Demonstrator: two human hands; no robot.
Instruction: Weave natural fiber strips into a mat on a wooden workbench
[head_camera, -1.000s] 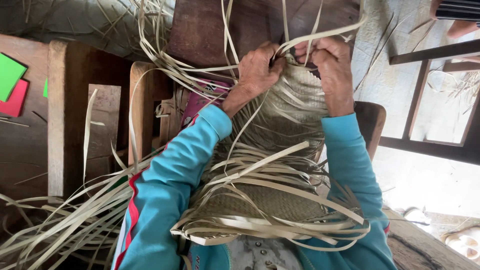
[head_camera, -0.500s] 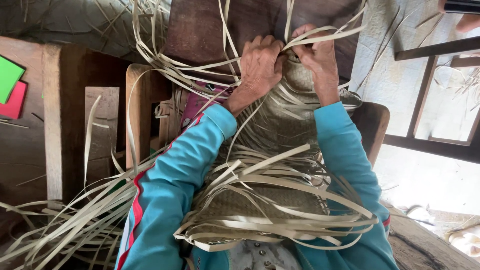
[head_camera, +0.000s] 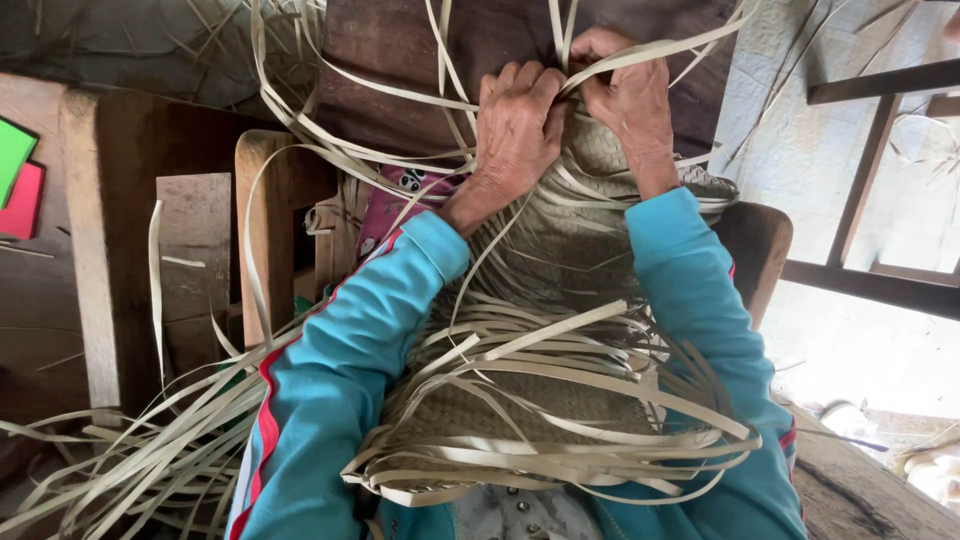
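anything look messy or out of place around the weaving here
Nothing looks damaged. Both hands, left hand and right hand, grip strips at the far edge of the woven mat. The loose strips trailing off to the left look tangled, but they are unwoven ends, not a spill.

Soft daylight comes from the right, where the pale floor (head_camera: 860, 340) washes out almost to glare. The left side sits in dim shadow, the dark wooden bench (head_camera: 120, 250) losing detail. The hands and the woven mat (head_camera: 560, 250) are evenly lit and sharp. Wide-angle stretch bends lines near the edges; the lower right corner blurs slightly.
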